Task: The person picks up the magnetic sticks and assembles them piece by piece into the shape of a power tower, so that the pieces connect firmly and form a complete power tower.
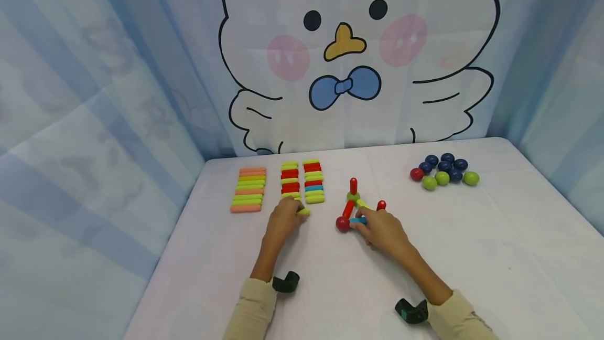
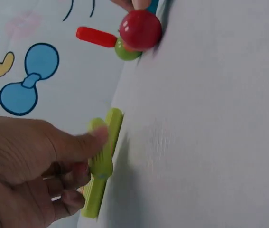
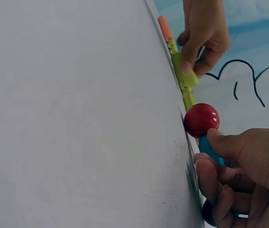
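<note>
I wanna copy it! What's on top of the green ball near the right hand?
A red stick stands on the green ball. The spot beneath the stick is covered, so unseen.

Head view, centre: the right hand point(image 1: 383, 230) blots out the lower end of a red stick point(image 1: 381, 205) and one end of the blue stick point(image 1: 358, 220), while the bottom edge slices both sleeves point(image 1: 252, 308)! Right-wrist view, lower right: fingers point(image 3: 208, 178) mask part of a dark ball point(image 3: 207, 213)!
</note>
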Demonstrator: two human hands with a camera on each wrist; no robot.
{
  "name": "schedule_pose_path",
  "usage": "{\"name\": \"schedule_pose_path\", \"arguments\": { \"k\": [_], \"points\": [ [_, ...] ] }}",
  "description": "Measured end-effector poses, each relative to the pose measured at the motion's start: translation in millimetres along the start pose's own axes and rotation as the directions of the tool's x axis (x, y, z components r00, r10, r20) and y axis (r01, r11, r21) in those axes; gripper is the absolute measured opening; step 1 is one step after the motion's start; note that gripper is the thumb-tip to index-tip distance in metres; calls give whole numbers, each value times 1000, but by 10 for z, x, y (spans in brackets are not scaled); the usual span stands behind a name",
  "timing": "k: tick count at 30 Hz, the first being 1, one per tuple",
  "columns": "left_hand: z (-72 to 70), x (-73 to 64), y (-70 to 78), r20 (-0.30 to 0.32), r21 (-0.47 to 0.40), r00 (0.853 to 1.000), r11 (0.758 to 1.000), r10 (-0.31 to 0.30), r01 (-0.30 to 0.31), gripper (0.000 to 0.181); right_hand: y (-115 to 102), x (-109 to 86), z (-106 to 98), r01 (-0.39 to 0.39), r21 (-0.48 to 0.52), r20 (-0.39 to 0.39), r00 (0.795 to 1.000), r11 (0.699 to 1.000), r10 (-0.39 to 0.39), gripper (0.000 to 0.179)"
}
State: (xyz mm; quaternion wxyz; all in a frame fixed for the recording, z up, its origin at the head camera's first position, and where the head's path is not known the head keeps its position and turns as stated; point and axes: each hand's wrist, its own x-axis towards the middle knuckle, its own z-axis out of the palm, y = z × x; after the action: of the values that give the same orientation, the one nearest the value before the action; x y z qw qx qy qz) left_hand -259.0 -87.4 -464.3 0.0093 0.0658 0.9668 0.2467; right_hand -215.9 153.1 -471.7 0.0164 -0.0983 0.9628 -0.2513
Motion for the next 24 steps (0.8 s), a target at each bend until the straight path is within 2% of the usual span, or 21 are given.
{"name": "schedule_pose_path", "arguments": {
  "k": [2, 3, 6, 8, 10, 14, 17, 22, 24],
  "points": [
    [20, 1, 60, 28, -150, 998, 988, 50, -45, 27, -7, -5, 5, -11, -1, -1, 1000, 1000, 11, 32],
    [33, 2, 95, 31, -232, 996, 970, 85, -76, 27, -12, -7, 5, -16, 0, -1, 1000, 1000, 16, 32],
    [92, -12, 204, 33, -427, 980, 889, 196, -163, 29, -15, -10, 12, -9, -7, -4, 1000, 1000, 9, 33],
    [135, -35, 271, 28, -487, 966, 847, 258, -212, 30, -17, -13, 14, 3, -11, -12, 1000, 1000, -3, 33],
    [178, -51, 319, 24, -499, 953, 830, 301, -250, 30, -22, -16, 16, 17, -15, -20, 1000, 1000, -18, 32],
    [223, -77, 374, 41, -451, 942, 847, 334, -281, 32, -24, -19, 19, 35, -29, -34, 999, 999, -36, 31],
    [232, -85, 379, 72, -429, 940, 861, 334, -273, 32, -27, -23, 19, 43, -44, -40, 998, 998, -45, 30],
    [261, -61, 358, 142, -372, 937, 894, 320, -249, 33, -36, -23, 17, 49, -53, -37, 998, 997, -51, 30],
    [281, -49, 361, 193, -343, 929, 909, 315, -237, 33, -49, -21, 13, 49, -68, -33, 998, 996, -52, 32]
  ]
}}
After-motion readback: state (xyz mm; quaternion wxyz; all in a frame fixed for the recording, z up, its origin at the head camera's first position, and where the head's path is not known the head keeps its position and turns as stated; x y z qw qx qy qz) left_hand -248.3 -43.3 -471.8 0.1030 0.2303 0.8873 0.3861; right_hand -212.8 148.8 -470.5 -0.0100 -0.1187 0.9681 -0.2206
